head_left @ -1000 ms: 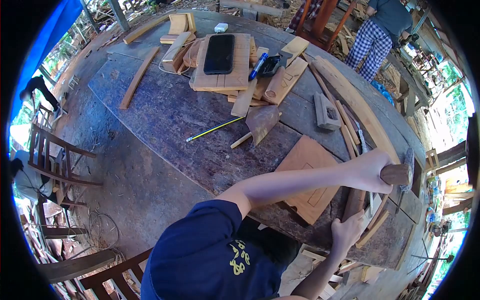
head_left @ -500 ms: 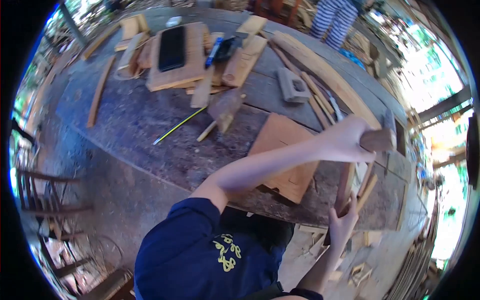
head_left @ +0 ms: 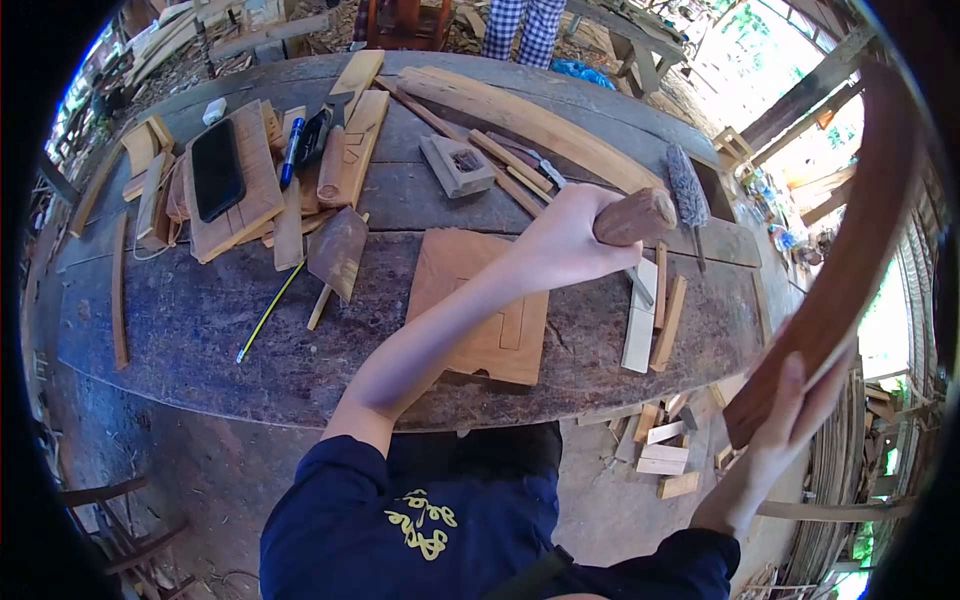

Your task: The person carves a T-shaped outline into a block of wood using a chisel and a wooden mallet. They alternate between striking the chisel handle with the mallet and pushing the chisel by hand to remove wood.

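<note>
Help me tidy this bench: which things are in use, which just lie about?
In hand:
left hand grips brown wooden handle
right hand holds long curved dark wooden slat

Lying about:
black phone
yellow pencil
blue pen
flat square wooden panel

pencil: yellow | phone: black | sleeve: navy

Bare bench top at lower left, crossed only by a pencil, wood offcuts and a phone crowding the upper left, loose slats at right.
</note>
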{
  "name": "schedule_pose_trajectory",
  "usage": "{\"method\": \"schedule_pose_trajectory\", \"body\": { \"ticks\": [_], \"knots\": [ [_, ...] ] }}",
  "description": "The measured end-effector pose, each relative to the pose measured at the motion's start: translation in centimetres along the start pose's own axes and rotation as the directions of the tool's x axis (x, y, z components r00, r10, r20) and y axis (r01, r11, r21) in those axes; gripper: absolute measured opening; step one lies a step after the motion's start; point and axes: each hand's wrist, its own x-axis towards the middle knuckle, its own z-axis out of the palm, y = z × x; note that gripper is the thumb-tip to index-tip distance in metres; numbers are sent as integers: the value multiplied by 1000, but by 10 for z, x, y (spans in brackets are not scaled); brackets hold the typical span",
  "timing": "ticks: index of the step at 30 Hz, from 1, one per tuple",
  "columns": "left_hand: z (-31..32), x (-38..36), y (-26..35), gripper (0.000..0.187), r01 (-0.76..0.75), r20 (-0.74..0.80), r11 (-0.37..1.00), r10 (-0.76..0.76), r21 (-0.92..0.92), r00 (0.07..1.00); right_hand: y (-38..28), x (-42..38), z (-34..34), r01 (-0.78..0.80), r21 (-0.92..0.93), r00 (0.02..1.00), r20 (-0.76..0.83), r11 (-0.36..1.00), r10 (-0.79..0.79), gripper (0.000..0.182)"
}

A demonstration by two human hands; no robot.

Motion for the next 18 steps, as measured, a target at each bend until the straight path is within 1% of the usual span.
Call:
{"method": "schedule_pose_trajectory", "body": {
  "ticks": [1, 2, 3, 4, 5, 6, 7, 8, 9, 10, 11, 13, 14, 15, 16, 17, 18],
  "knots": [
    [0, 0, 1, 21, -10, -12, 1000, 11, 16, 1000, -8, 4, 1, -94, 176, 995, -11, 980, 98, 58],
    [1, 0, 2, 21, -24, -23, 999, 25, 33, 999, -10, 6, 5, -56, 127, 995, -71, 990, 65, 57],
    [1, 0, 1, 21, -25, -19, 999, 25, 26, 1000, -10, 6, 2, -57, 120, 995, -73, 991, 67, 57],
    [1, 1, -1, 21, -35, -12, 999, 35, 26, 999, -10, 6, -2, 32, -135, 972, 234, 990, 0, 56],
    [2, 1, -3, 21, -46, -6, 999, 46, 28, 999, -10, 7, -6, 192, -338, 851, 525, 921, 15, 56],
    [3, 1, -3, 21, -45, -1, 999, 45, 26, 999, -35, 14, 15, 72, -139, 827, 561, 988, 19, 55],
    [5, 1, -4, 21, -30, -5, 999, 30, -17, 1000, -35, 16, 14, 67, -141, 828, 560, 988, 24, 55],
    [5, 2, -5, 22, -16, -14, 998, 15, -62, 1000, -34, 19, 11, 212, -135, 845, 522, 968, -112, 57],
    [5, 2, -5, 22, -9, -17, 998, 8, -66, 1000, -30, 22, 8, 349, -134, 838, 487, 927, -245, 60],
    [3, 2, -3, 22, -19, -20, 1000, 18, -13, 1000, -13, 10, -7, 209, -269, 925, 366, 940, -101, 60],
    [2, 1, -3, 23, -22, -21, 999, 22, 38, 1000, -14, 15, -4, 164, -101, 960, 247, 981, -135, 50],
    [3, 0, -4, 24, 16, -23, 1000, -16, 12, 1000, -30, 17, 5, -34, -24, 997, 67, 999, 36, 48],
    [3, 0, -2, 24, -1, -22, 999, 2, 45, 1000, -19, 18, 8, 152, -113, 982, 131, 982, -137, 43],
    [2, 0, -2, 24, -22, -20, 996, 24, 81, 1000, -16, 13, 6, -38, -355, 924, 345, 934, 168, 45],
    [3, -2, -3, 27, -29, 8, 998, 29, 62, 1000, -15, 11, 11, 25, -257, 895, 436, 966, 93, 49],
    [2, -2, -4, 27, -19, 13, 998, 18, 62, 1000, -28, 14, 22, 77, -152, 860, 510, 985, 11, 54],
    [2, -1, -5, 28, -34, 14, 997, 33, 67, 999, -28, 20, 15, 61, -181, 841, 539, 982, 47, 58]
  ]
}}
